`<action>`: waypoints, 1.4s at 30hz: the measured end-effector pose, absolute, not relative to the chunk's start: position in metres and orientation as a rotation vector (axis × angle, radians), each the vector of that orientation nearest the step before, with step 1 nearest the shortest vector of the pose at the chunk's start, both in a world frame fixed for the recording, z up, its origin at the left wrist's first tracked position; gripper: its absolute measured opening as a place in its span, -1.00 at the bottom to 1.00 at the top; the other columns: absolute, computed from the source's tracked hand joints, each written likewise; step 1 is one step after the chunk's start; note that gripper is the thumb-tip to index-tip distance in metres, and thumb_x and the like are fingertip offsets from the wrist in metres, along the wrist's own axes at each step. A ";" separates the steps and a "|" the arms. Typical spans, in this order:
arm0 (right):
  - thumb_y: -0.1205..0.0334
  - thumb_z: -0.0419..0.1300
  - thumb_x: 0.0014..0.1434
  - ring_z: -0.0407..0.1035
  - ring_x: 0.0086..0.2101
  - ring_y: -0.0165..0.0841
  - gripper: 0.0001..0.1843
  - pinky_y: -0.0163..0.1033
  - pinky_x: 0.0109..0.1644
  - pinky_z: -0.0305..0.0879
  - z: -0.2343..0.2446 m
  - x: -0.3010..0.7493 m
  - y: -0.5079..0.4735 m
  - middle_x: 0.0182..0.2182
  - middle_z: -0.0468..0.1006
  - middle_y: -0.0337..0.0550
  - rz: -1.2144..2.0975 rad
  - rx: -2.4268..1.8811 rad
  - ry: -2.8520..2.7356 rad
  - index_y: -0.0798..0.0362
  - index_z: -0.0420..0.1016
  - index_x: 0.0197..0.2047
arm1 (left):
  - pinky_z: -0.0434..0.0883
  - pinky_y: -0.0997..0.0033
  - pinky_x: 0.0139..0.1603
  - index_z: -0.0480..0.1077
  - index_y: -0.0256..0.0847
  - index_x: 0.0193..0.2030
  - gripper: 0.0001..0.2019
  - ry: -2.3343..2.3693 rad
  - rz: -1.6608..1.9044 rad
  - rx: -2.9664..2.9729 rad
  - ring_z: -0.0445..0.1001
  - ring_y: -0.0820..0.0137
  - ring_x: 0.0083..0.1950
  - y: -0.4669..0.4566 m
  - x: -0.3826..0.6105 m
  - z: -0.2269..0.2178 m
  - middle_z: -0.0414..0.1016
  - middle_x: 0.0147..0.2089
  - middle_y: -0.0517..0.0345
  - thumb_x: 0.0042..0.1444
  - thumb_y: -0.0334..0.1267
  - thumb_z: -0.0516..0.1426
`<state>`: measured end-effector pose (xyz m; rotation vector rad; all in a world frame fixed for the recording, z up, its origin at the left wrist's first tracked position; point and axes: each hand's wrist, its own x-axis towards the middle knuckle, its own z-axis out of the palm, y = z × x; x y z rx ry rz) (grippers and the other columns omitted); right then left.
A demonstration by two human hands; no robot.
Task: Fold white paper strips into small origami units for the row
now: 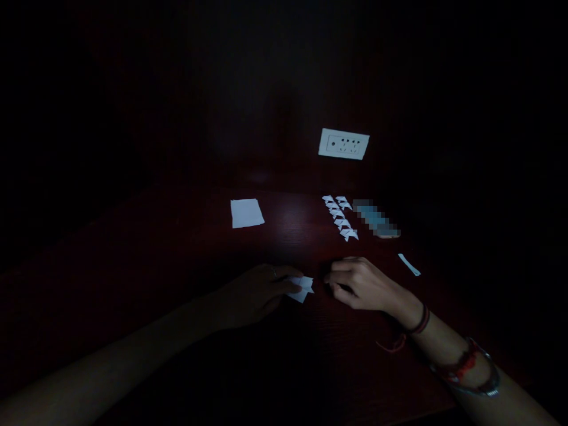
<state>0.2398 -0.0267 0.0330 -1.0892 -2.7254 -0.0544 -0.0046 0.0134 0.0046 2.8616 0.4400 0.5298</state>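
The scene is very dark. My left hand [257,293] rests on a dark red table [177,248] and pinches a small folded white paper piece [302,288] at its fingertips. A little to the right of that piece, my right hand [361,283] lies curled on the table, fingers bent inward; nothing shows in them. The right wrist wears red cords and a bracelet [470,370].
A square white paper sheet [247,212] lies further back at centre. Several small folded white paper pieces [341,216] form a row at right, beside a phone [377,219]. A thin paper strip [409,264] lies near the right hand. A white wall socket [344,144] is behind.
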 end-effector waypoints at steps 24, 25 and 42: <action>0.37 -0.07 0.15 0.21 -0.43 -0.50 -0.84 -0.39 -0.32 0.16 0.023 0.222 -0.008 -0.43 0.32 -0.18 0.339 -1.072 -2.540 0.15 0.31 -0.37 | 0.19 0.23 0.02 0.06 -0.13 0.14 -0.56 0.363 0.517 3.034 0.20 0.29 0.04 0.012 -0.006 0.004 0.21 0.09 0.08 0.11 -0.48 -0.06; 0.37 -0.06 0.14 0.21 -0.44 -0.50 -0.85 -0.39 -0.33 0.16 0.022 0.221 -0.007 -0.44 0.31 -0.19 0.348 -1.089 -2.523 0.15 0.30 -0.37 | 0.19 0.22 0.02 0.06 -0.12 0.14 -0.56 0.370 0.506 3.036 0.19 0.29 0.06 0.013 -0.006 0.001 0.19 0.11 0.09 0.11 -0.48 -0.07; 0.40 -0.03 0.08 0.24 -0.46 -0.50 -0.92 -0.39 -0.36 0.16 0.022 0.214 -0.007 -0.46 0.35 -0.20 0.425 -1.250 -2.421 0.13 0.26 -0.40 | 0.14 0.24 0.09 0.02 -0.10 0.16 -0.57 0.306 0.475 3.047 0.12 0.32 0.14 0.020 -0.006 -0.010 0.16 0.15 0.17 0.15 -0.42 -0.04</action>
